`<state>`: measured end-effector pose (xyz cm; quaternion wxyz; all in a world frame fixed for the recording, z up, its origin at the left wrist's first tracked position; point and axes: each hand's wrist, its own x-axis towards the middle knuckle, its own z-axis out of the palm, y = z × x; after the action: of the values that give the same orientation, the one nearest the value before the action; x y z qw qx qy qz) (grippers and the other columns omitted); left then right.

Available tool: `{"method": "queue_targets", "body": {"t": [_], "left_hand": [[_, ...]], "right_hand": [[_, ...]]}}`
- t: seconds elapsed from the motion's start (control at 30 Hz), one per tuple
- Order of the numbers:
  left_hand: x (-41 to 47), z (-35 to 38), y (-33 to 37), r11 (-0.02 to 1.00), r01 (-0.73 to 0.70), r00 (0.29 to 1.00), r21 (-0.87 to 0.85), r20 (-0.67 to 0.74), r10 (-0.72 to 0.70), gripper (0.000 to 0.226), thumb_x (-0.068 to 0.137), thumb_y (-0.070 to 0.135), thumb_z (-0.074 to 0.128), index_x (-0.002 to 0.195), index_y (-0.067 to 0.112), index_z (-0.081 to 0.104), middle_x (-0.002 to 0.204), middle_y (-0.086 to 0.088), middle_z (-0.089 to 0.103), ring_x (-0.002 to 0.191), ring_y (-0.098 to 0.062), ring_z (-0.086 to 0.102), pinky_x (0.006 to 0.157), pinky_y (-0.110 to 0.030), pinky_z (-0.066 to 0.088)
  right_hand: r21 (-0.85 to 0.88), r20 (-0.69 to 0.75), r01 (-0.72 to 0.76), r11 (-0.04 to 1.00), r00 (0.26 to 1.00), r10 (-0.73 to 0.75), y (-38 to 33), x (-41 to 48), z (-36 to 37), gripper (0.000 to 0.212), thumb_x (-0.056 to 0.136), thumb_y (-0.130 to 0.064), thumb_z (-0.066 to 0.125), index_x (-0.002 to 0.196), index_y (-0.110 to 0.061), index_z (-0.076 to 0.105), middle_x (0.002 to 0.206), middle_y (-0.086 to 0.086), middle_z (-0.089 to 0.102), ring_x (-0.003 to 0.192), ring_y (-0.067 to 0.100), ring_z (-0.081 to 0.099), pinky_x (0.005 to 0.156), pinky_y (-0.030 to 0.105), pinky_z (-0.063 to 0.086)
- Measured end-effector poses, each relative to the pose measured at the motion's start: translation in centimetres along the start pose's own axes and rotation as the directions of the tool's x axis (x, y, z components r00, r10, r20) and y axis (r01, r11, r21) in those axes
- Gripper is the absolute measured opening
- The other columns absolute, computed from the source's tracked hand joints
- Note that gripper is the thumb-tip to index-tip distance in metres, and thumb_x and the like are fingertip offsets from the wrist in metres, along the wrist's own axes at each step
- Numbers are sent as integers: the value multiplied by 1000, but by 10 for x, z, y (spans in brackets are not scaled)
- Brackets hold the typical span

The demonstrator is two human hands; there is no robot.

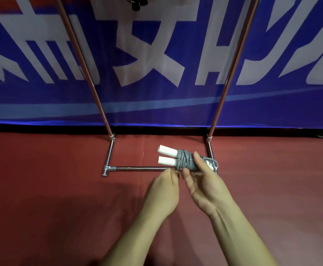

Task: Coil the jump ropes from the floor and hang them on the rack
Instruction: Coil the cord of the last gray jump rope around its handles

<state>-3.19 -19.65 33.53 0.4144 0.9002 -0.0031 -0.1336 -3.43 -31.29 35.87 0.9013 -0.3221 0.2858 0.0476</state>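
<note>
A grey jump rope (184, 160) is wound tightly around its two white handles (167, 155), which point left. My right hand (204, 181) holds the bundle from below, thumb over the coils. My left hand (164, 191) touches the bundle's near left side with its fingertips, pinching at the rope. A short loose loop of rope (213, 162) sticks out at the right end. The rack (137, 168) stands just behind my hands, its chrome base on the floor and two reddish uprights rising to the top edge.
A blue banner with white characters (156, 64) hangs behind the rack. The floor (61, 198) is a dark red mat. Something dark hangs at the top of the rack (135, 2), cut off by the frame.
</note>
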Motion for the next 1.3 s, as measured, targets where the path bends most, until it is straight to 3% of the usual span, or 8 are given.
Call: {"method": "queue_targets", "body": {"t": [0.17,0.3,0.47,0.7,0.87,1.0,1.2,1.3], "left_hand": [[-1,-16,14,853,-198,978,483,34,208,28,104,39,36,109,25,59,111,-4,71,103,-31,65,81,-39,47],[10,-43,-6,879,-364,926,308,21,377,36,97,54,50,87,23,64,84,6,65,84,-18,62,76,-38,46],[18,-37,-22,929,-247,957,-276,84,279,35,86,44,75,70,17,60,57,13,37,56,-8,33,53,-26,30],[16,-31,6,563,145,987,-814,155,-31,31,104,7,47,79,17,61,53,9,47,47,-7,38,48,-23,31],[9,-26,9,893,59,993,-446,120,-6,33,106,21,42,78,13,57,55,5,51,54,-17,47,59,-33,42],[-3,-40,20,997,54,965,-50,258,-39,28,99,26,52,78,13,65,66,2,69,63,-17,65,66,-29,52],[-10,-72,12,850,-348,909,395,365,202,25,95,46,60,82,27,68,78,10,63,84,-12,61,84,-32,48],[-7,-76,2,924,-376,865,74,387,321,20,90,47,69,85,28,75,89,11,64,86,-5,64,84,-28,49]], "right_hand": [[-488,-6,382,785,898,-440,7,11,-8,21,92,-16,72,90,4,67,68,15,65,55,21,62,57,32,58],[-793,68,356,494,858,-509,-7,13,-21,42,90,-24,70,67,6,53,52,23,49,47,22,47,49,34,42],[-625,19,79,777,996,-86,-15,6,-17,29,89,-11,56,62,-16,49,55,5,27,39,15,20,40,22,16],[-171,114,-58,984,990,78,-10,-4,7,17,83,-27,66,90,-11,64,61,0,48,38,5,40,35,17,35],[-44,-28,208,977,978,-209,-5,-12,17,15,94,-21,64,92,-7,70,73,7,67,58,14,61,57,27,58],[-357,4,428,830,889,-457,-1,-18,3,6,94,-12,66,97,-6,64,76,13,66,64,21,63,62,35,61],[-911,301,387,142,859,-414,-17,-21,-12,26,87,-15,67,69,-2,55,50,4,53,44,19,47,47,27,43],[-888,122,222,402,958,-261,-25,-16,-11,27,84,-15,59,59,-6,52,49,12,41,39,22,35,39,28,31]]}}
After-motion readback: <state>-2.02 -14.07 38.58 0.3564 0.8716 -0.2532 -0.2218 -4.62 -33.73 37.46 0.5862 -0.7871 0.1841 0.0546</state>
